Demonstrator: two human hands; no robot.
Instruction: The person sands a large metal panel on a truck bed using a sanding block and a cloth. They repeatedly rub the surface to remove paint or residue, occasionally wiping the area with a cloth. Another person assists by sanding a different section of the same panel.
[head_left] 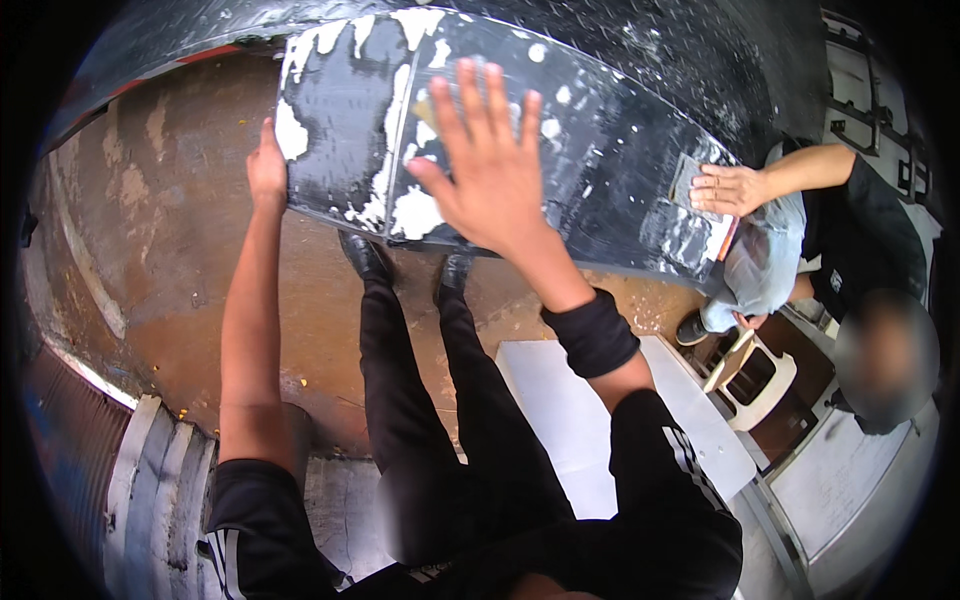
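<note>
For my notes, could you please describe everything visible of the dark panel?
The long dark panel lies in front, seemingly painted, blotched white, crossed by a pale line. The left hand touches its left edge; the right hand spreads over it, contact unclear. A co-worker's hand holds a gray pad at its right end.

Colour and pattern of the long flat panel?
The long flat panel is black and dark grey with irregular white patches; clearest in the head view.

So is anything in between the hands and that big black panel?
Nothing visible stands between the left hand and the edge of the black panel. A small tan piece peeks out beside the spread right hand, so it may lie between that hand and the panel; I can't see underneath.
</note>
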